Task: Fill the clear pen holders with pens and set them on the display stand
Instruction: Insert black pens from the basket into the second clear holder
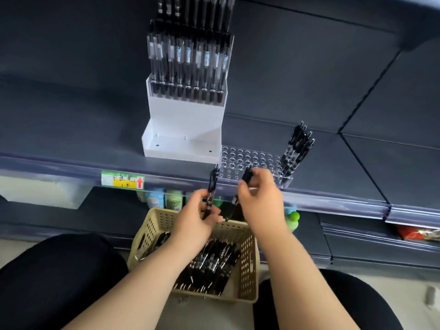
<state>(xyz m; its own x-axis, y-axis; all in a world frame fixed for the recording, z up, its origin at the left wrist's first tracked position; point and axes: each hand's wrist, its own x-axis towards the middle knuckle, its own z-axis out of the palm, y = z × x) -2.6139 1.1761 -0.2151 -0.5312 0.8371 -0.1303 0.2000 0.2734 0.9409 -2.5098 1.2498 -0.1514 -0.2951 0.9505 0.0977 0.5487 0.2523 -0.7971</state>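
Head view: I am filling the holder (247,158) on the shelf (333,167), just right of the stand (185,115). My left fingers (199,195) are gripping one pen (212,186), my right fingers (262,178) are gripping a second pen (246,175), above the basket (247,265). Next, I judge, each tip needs lining up with an empty hole.

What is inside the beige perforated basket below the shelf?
A loose heap of black pens fills the basket. The left hand, holding a single pen, and its forearm cover part of the heap. The basket floor under the pens cannot be seen.
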